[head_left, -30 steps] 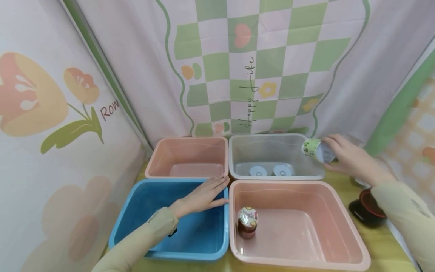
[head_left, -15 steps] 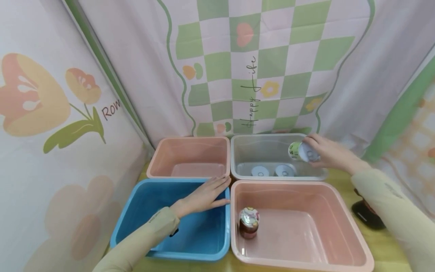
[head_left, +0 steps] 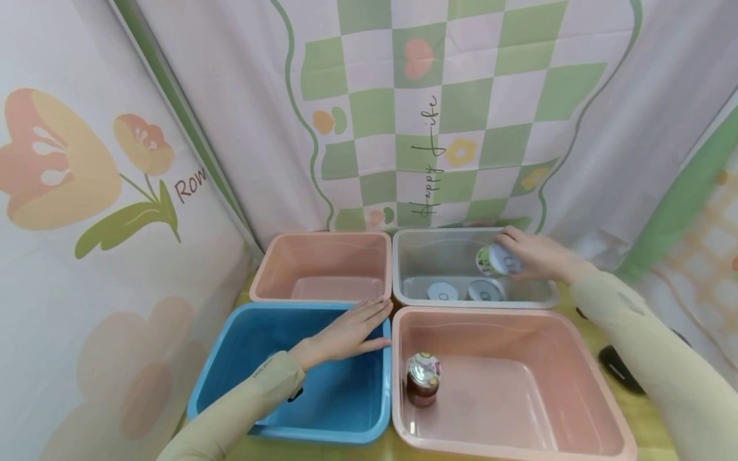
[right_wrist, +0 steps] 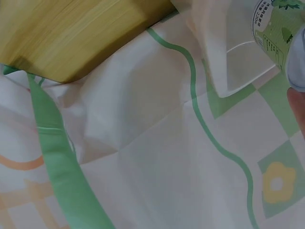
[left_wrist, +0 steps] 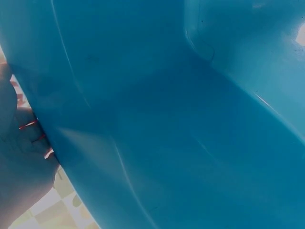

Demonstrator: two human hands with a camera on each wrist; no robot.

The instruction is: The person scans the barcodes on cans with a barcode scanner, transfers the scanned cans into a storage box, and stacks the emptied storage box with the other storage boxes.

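Observation:
My right hand (head_left: 544, 256) grips a green-labelled can (head_left: 494, 259) with a white lid, tilted on its side over the right part of the grey bin (head_left: 438, 256). In the right wrist view the can's printed label (right_wrist: 276, 28) and one fingertip (right_wrist: 298, 102) show at the edge. Two cans with white pull-ring lids, the left can (head_left: 442, 291) and right can (head_left: 485, 290), stand on the grey bin's floor. My left hand (head_left: 348, 330) rests, fingers extended, on the right rim of the blue bin (head_left: 340, 400); the left wrist view shows that bin's inside.
In the front pink bin (head_left: 484, 410) a dark jar with a patterned lid (head_left: 423, 378) stands at the left. Another pink bin (head_left: 340, 262) sits behind the blue one. A black object (head_left: 619, 368) lies right on the wooden table, partly behind my forearm. Patterned cloth hangs behind.
My right hand has carried the green-labelled can leftward, from the grey bin's right edge to over its inside. The left hand has stayed on the blue rim.

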